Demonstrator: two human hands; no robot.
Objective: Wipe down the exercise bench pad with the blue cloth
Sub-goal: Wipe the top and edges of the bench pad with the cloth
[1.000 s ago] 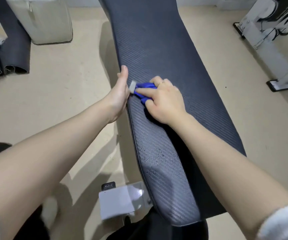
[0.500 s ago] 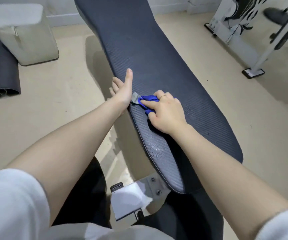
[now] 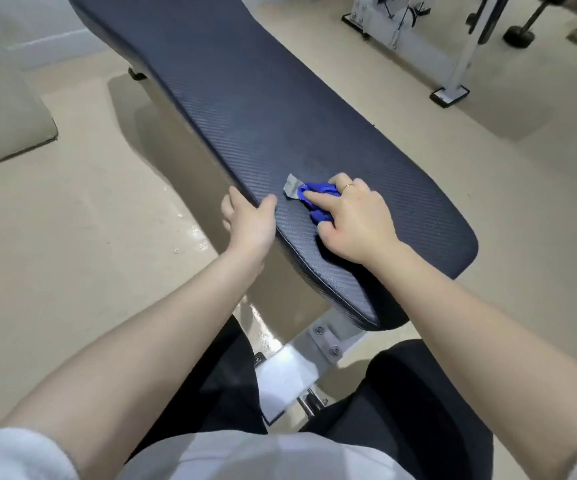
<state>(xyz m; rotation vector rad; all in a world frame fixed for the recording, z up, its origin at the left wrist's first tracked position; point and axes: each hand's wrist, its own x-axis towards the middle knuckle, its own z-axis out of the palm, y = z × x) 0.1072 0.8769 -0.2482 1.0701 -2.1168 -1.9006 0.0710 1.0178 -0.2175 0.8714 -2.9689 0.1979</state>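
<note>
The long dark textured bench pad (image 3: 263,98) runs from the near right to the far left. My right hand (image 3: 353,223) presses a bunched blue cloth (image 3: 318,199) with a small grey tag onto the pad near its close end. My left hand (image 3: 249,220) grips the pad's left edge just beside the cloth, thumb on top and fingers curled under the rim.
The bench's grey metal bracket and white frame (image 3: 315,351) sit below the pad's near end, between my dark-trousered legs. A white machine frame (image 3: 446,53) stands on the beige floor at the far right. A pale cushioned block (image 3: 6,126) lies on the left.
The view has pulled back and tilted, showing more of the pad. My right hand with the cloth has slid a little away from the left edge; my left hand has closed around that edge.
</note>
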